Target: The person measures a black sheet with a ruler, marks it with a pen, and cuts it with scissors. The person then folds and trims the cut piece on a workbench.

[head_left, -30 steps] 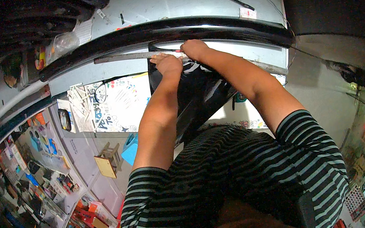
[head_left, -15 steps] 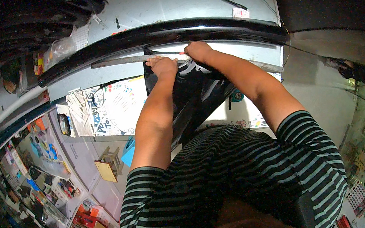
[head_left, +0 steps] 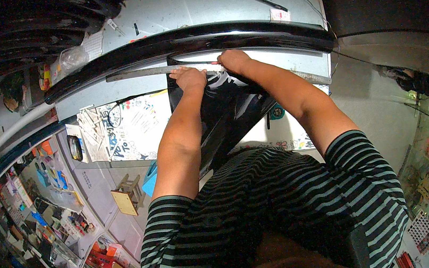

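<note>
A long metal ruler (head_left: 135,74) lies across the table, just in front of a thick black roll (head_left: 181,40). My left hand (head_left: 190,78) rests on the ruler, fingers stretched out and pressing it down over a sheet of glossy black film (head_left: 230,113). The film drapes from the ruler over the near edge toward my body. Beyond the ruler's right part, my right hand (head_left: 235,61) is closed, with a small red bit showing at its fingertips. What it grips is mostly hidden. A narrow black edge of film curves up between the hands and the roll.
Behind the roll, a black pen-like tool (head_left: 271,4) and small scraps lie on the grey tabletop (head_left: 199,7). Left of me are a drawing-covered white board (head_left: 141,124) and a wooden stool (head_left: 128,195). A teal round object (head_left: 276,112) sits by my right forearm.
Both hands and the ruler stay in nearly the same place; the view shifts slightly. Red lights now show at the far right.
</note>
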Available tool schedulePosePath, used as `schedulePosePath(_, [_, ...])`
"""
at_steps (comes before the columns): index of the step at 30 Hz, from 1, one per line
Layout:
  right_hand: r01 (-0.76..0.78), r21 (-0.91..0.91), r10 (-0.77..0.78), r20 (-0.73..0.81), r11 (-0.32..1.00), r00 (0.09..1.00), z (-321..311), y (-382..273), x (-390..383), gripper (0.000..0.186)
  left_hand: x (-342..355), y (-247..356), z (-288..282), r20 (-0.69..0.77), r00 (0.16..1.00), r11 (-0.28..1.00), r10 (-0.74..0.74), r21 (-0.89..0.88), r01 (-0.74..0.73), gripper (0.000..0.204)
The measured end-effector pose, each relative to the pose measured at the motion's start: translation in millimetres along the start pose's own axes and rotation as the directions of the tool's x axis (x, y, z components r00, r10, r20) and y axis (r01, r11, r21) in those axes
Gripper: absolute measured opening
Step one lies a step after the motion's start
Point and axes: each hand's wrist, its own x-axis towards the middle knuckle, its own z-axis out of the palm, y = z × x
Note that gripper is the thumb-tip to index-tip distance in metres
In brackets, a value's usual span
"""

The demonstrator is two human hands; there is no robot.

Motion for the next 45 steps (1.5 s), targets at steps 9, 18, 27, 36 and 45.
schedulePosePath(9, [0.005,0.0,-0.005,-0.011,1.0,1.0,0.7,2.1,-1.6,0.021,0.9,1.4,3.7,-0.022,1.0,1.0,-0.008,0.019,0.008,0.102])
schedulePosePath(18, [0.02,-0.014,-0.02,-0.018,1.0,1.0,3.2,4.0,-1.3,0.021,8.0,0.2,10.8,-0.035,0.999,0.998,0.009,0.062,-0.007,0.103])
schedulePosePath(27, [0.026,-0.039,-0.026,-0.002,0.999,1.0,3.9,8.8,-3.4,0.023,-1.6,2.0,-3.9,0.007,1.0,1.0,-0.004,0.022,0.004,0.106])
schedulePosePath(36, [-0.003,-0.022,0.003,0.007,1.0,1.0,4.6,11.4,-6.8,0.025,0.8,1.4,-3.9,0.014,1.0,0.999,0.011,0.051,-0.012,0.107])
schedulePosePath(45, [-0.012,-0.019,0.013,0.022,1.0,1.0,7.2,17.8,-10.4,0.024,0.4,1.3,0.2,-0.02,1.0,0.999,-0.02,-0.033,0.019,0.109])
